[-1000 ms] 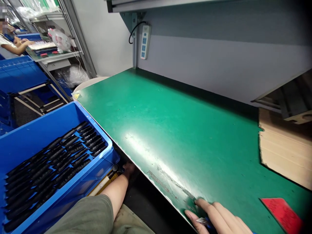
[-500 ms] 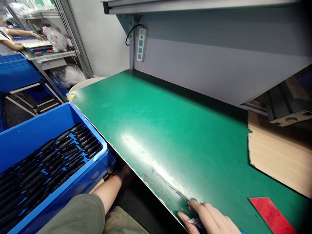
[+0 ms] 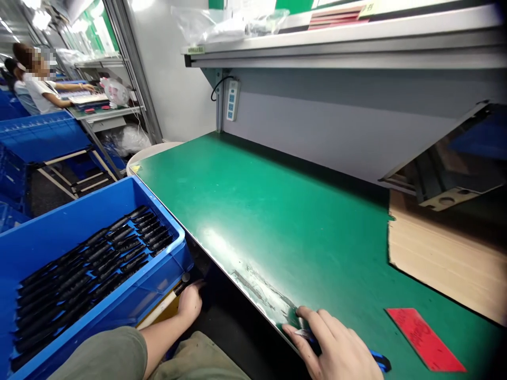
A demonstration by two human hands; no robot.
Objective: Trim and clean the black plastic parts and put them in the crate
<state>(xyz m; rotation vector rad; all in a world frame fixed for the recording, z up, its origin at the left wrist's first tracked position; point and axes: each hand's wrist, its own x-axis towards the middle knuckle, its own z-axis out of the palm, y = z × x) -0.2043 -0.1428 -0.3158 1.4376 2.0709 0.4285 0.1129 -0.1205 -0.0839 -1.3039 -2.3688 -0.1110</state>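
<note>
My right hand (image 3: 336, 343) rests on the green tabletop (image 3: 253, 211) near its front edge, its fingers closed around a utility knife (image 3: 381, 361). The blue and black end of the handle sticks out behind the palm. A short bit of metal blade shows between thumb and index finger, beside a scuffed grey patch (image 3: 257, 287) of the table surface. Below the table edge, my left hand (image 3: 190, 303) is beside the blue bin (image 3: 180, 253); its fingers are mostly hidden in shadow. Rows of black, slender parts (image 3: 91, 264) lie in that bin.
A red card (image 3: 425, 338) with handwriting lies at right, in front of a cardboard sheet (image 3: 443, 258). A tilted metal frame (image 3: 447, 174) overhangs it. Above runs a shelf (image 3: 336, 47); a power strip (image 3: 233, 100) hangs behind. At far left a person (image 3: 43, 95) sits at another bench.
The view has tilted up, showing more of the shelf and the other bench. My left hand has drawn back from under the table edge. My right hand keeps the knife at the scuffed patch.
</note>
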